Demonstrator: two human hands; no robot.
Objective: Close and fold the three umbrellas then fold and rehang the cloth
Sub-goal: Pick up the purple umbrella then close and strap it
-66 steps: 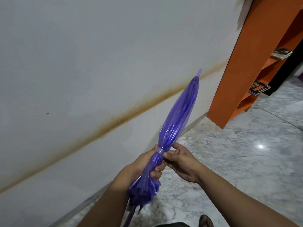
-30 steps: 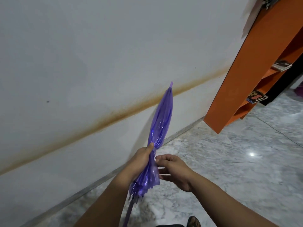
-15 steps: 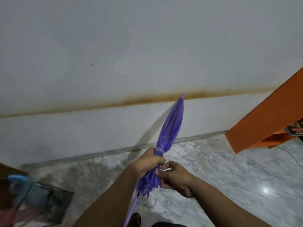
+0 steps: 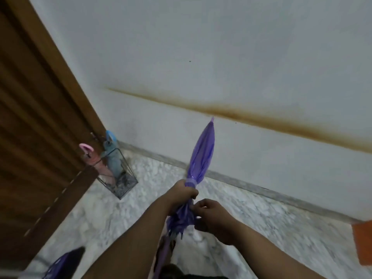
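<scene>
A closed purple umbrella (image 4: 202, 154) points up toward the white wall, its canopy bunched and banded by a strap near the middle. My left hand (image 4: 184, 193) is wrapped around it just below the strap. My right hand (image 4: 211, 215) pinches the loose canopy folds lower down. In a wire-frame glass stand (image 4: 120, 184) by the door stand a pink umbrella (image 4: 94, 160) and a blue umbrella (image 4: 112, 152), both closed, handles up. A purple patterned cloth (image 4: 58, 266) shows at the bottom left edge.
A brown wooden door (image 4: 38, 117) fills the left side. The white wall carries a rusty stain line. The floor (image 4: 281, 228) is grey marble. An orange shelf corner (image 4: 363, 238) juts in at the right edge.
The view has swung left, bringing the door and the umbrella stand into sight and pushing the orange shelf to the edge. Both hands remain on the purple umbrella.
</scene>
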